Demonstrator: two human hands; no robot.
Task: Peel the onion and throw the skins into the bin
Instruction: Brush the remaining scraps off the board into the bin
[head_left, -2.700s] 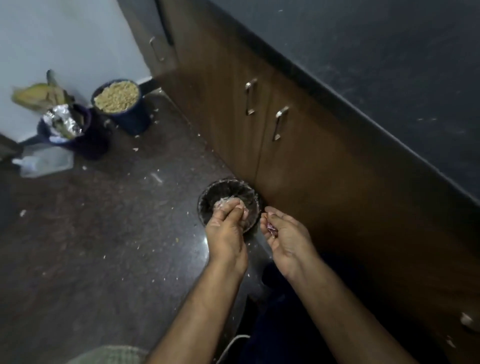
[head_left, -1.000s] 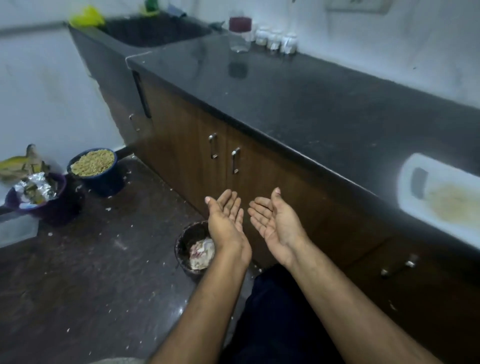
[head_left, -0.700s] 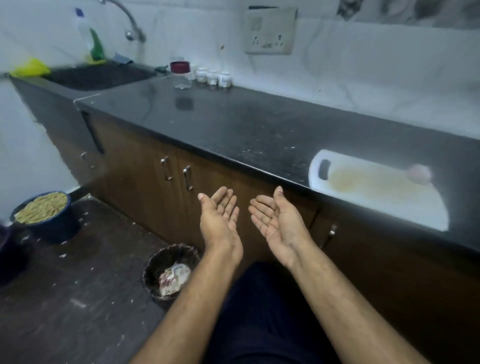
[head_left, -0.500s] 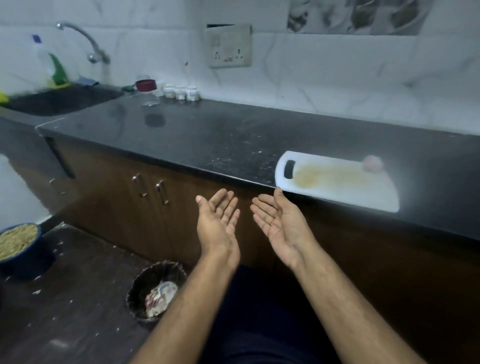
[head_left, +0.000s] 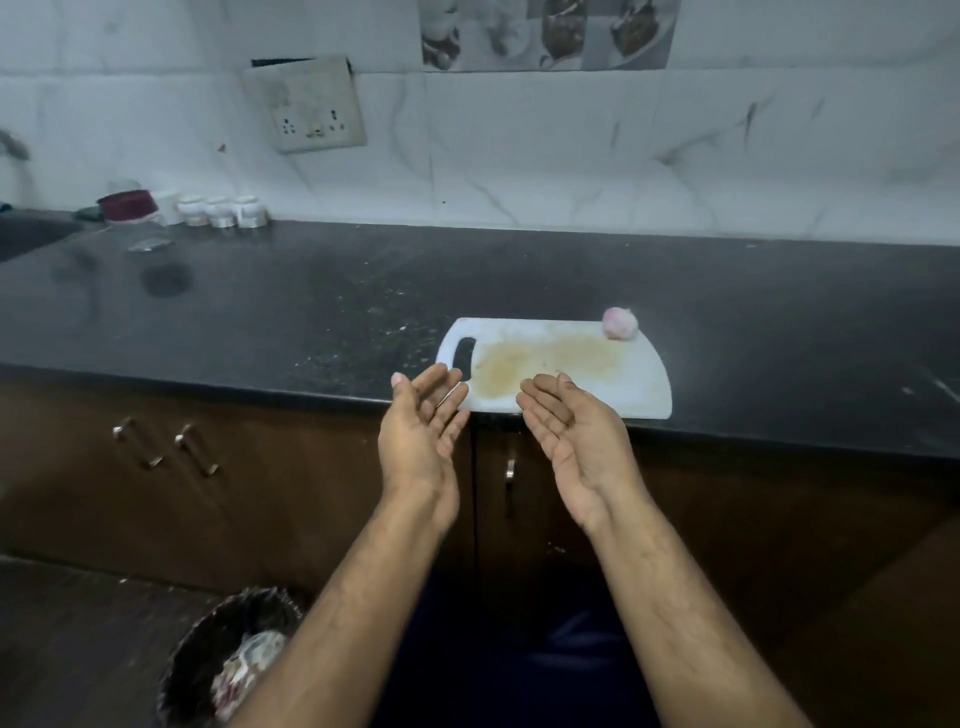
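Note:
A small peeled pinkish onion (head_left: 619, 322) rests at the far right corner of a white cutting board (head_left: 639, 384) on the black counter. My left hand (head_left: 423, 431) and my right hand (head_left: 574, 441) hover palms up, fingers apart and empty, at the counter's front edge near the board. On the floor at lower left stands a dark round bin (head_left: 192, 654) with pale onion skins (head_left: 241, 670) inside, partly hidden by my left forearm.
The black counter (head_left: 311, 301) runs the full width. A red-lidded jar (head_left: 132, 218) and small white pots (head_left: 221, 210) stand at its back left by the sink. Brown cabinet doors with metal handles (head_left: 195, 449) lie below. A socket plate (head_left: 306, 106) is on the tiled wall.
The view has swung up from the bin on the floor to the counter. My hands, which held skins over the bin, are now open and empty, raised before the cutting board.

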